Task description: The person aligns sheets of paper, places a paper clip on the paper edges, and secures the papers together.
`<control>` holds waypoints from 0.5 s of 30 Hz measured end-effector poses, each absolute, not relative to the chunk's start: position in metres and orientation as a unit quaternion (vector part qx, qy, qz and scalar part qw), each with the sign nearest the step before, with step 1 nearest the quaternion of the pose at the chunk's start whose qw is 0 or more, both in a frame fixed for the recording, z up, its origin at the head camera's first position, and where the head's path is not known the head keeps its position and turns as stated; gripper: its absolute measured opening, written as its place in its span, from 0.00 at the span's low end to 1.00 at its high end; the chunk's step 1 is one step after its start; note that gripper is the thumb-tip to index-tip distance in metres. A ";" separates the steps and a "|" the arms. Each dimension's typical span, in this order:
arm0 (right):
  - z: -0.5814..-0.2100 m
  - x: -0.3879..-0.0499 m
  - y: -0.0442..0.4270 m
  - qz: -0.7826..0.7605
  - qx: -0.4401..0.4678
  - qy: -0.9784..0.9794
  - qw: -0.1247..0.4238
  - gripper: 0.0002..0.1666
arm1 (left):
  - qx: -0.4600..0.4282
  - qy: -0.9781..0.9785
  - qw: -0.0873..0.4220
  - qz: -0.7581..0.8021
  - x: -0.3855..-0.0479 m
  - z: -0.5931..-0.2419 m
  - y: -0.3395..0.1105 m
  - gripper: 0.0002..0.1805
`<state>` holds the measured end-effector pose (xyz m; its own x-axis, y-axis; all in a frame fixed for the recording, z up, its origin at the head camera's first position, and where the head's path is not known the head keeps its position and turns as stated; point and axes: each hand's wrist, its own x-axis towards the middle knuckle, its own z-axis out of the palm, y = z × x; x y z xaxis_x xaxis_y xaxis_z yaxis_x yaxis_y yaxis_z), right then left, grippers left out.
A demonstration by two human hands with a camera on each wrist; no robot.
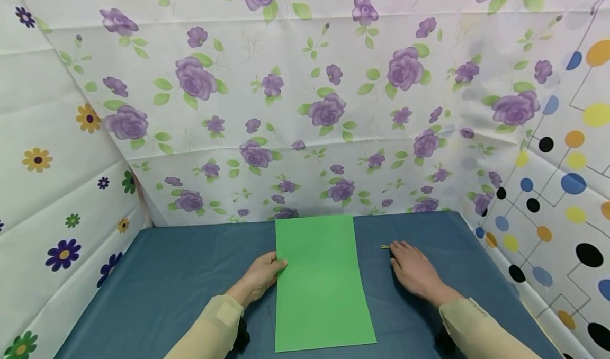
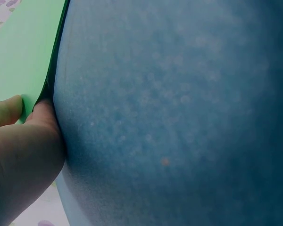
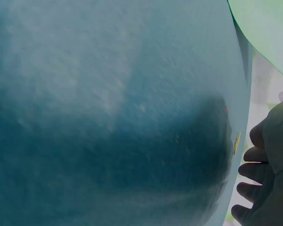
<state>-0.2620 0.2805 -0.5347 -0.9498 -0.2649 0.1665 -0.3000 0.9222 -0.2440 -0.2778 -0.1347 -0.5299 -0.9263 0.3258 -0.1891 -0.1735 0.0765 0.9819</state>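
A green sheet of paper or card [image 1: 319, 285] lies lengthwise on the blue-covered table, in front of the person. My left hand [image 1: 262, 274] pinches its left edge, thumb on top and fingers underneath; the left wrist view shows that edge [image 2: 37, 52] lifted slightly off the cloth. To the right of the sheet, my right hand [image 1: 413, 269] is palm down with its fingers extended and loosely bent. Just beyond its fingertips lies a small thin yellow piece [image 1: 384, 247] that looks like a paper clip, partly hidden by the fingers in the head view.
Blue cloth [image 1: 200, 290] covers the table. A white curtain with purple flowers [image 1: 286, 110] hangs behind its far edge. A flowered sheet [image 1: 62, 189] borders the left side, and a dotted one [image 1: 562, 205] the right.
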 end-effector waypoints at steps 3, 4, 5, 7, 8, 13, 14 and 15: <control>-0.533 -0.267 0.283 0.129 0.141 -0.977 0.097 0.24 | 0.055 0.709 0.184 0.679 -0.278 -0.529 -0.135 0.24; -0.532 -0.269 0.284 0.128 0.139 -0.976 0.109 0.22 | 0.055 0.708 0.184 0.679 -0.278 -0.529 -0.135 0.24; -0.531 -0.271 0.284 0.126 0.138 -0.975 0.120 0.21 | 0.054 0.708 0.184 0.679 -0.277 -0.529 -0.135 0.24; -0.531 -0.275 0.285 0.126 0.135 -0.973 0.138 0.18 | 0.056 0.709 0.184 0.679 -0.278 -0.529 -0.135 0.24; -0.530 -0.277 0.285 0.128 0.135 -0.972 0.145 0.16 | 0.057 0.708 0.185 0.679 -0.278 -0.529 -0.135 0.24; -0.530 -0.288 0.283 0.126 0.136 -0.969 0.163 0.09 | 0.066 0.708 0.189 0.677 -0.278 -0.529 -0.136 0.25; -0.530 -0.291 0.282 0.124 0.137 -0.969 0.164 0.08 | 0.064 0.708 0.189 0.677 -0.278 -0.529 -0.136 0.25; -0.529 -0.293 0.281 0.123 0.138 -0.969 0.163 0.06 | 0.063 0.709 0.189 0.677 -0.278 -0.529 -0.135 0.25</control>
